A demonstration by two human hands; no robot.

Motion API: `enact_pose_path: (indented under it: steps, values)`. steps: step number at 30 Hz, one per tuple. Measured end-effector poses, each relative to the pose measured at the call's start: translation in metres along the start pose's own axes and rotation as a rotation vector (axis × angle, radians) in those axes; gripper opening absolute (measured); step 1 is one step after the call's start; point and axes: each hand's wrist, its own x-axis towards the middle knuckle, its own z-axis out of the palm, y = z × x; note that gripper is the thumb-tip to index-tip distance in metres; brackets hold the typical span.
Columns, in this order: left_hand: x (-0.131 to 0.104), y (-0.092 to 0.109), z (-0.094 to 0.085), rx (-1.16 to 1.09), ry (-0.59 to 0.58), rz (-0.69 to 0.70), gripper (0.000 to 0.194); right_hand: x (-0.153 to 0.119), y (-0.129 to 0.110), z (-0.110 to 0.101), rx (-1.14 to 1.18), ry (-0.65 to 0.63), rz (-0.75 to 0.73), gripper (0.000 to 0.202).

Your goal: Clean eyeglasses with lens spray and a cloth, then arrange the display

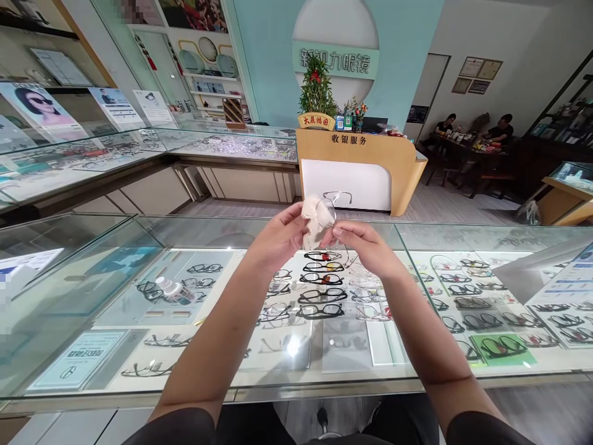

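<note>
Glasses (328,210) held up in the air, with a cloth on one lens

The glasses have clear lenses and a thin rim. They are up between the person's two hands, above the far side of the glass case (324,390). A soft, pale cloth (313,216) covers the left part of the near lens.

The left hand (280,238) has its thumb and fingers closed on the cloth. The near lens is just to the right of those fingertips, with the cloth in between. The right hand (364,244) has its thumb and finger pinched together at the low right edge of the glasses. From there, the lens goes up and to the left. So the right hand is nearer to the bare rim, and the left seems to meet the lens only through the cloth. The long way of the glasses looks to run up and away, but it is hard to be sure.

Under the hands, rows of black frames (322,295) show in the case. A small white bottle (176,290) is off to the left, well apart from the hands. Past the case is a wooden desk (407,161) with a leafy plant (317,93) on it. Far to the right, two people (500,133) sit at a table.
</note>
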Motion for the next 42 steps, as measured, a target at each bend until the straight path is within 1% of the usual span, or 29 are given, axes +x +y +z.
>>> enact_pose_path:
  steps: [3,7,13,20,23,26,30,33,35,37,40,42]
  values:
    - [-0.001,-0.006,0.008,-0.034,0.026,0.007,0.053,0.001,0.003,0.002,0.056,-0.033,0.018,0.04]
    - [-0.004,-0.01,0.016,-0.059,-0.001,-0.009,0.053,0.001,0.003,0.002,0.075,-0.057,0.03,0.04]
    - [-0.004,-0.013,0.017,-0.04,0.003,0.03,0.059,0.0,0.0,0.002,0.058,-0.051,0.035,0.042]
    - [-0.006,-0.014,0.02,-0.009,0.023,0.054,0.054,0.0,0.0,0.001,0.027,-0.046,-0.005,0.041]
    - [-0.008,-0.015,0.024,0.014,0.006,0.087,0.047,0.001,0.003,0.0,0.044,-0.052,0.017,0.042]
    - [-0.011,-0.015,0.03,0.02,-0.03,0.122,0.04,0.002,0.008,0.0,0.104,-0.044,0.037,0.038]
    - [-0.014,-0.01,0.035,0.004,-0.111,0.132,0.036,0.003,0.012,0.002,0.244,-0.018,0.05,0.032]
    - [-0.016,-0.006,0.034,0.018,-0.146,0.119,0.036,0.003,0.011,0.005,0.299,0.007,0.082,0.035]
    - [-0.016,-0.007,0.033,0.039,-0.126,0.115,0.039,0.003,0.011,0.006,0.3,0.028,0.101,0.038]
    - [-0.016,-0.01,0.033,0.056,-0.073,0.132,0.042,0.003,0.013,0.008,0.269,0.016,0.099,0.041]
    - [-0.015,-0.018,0.035,0.074,0.036,0.189,0.044,0.002,0.017,0.013,0.17,-0.037,0.08,0.046]
    - [-0.015,-0.022,0.038,0.08,0.121,0.236,0.048,0.0,0.019,0.018,0.1,-0.047,0.073,0.049]
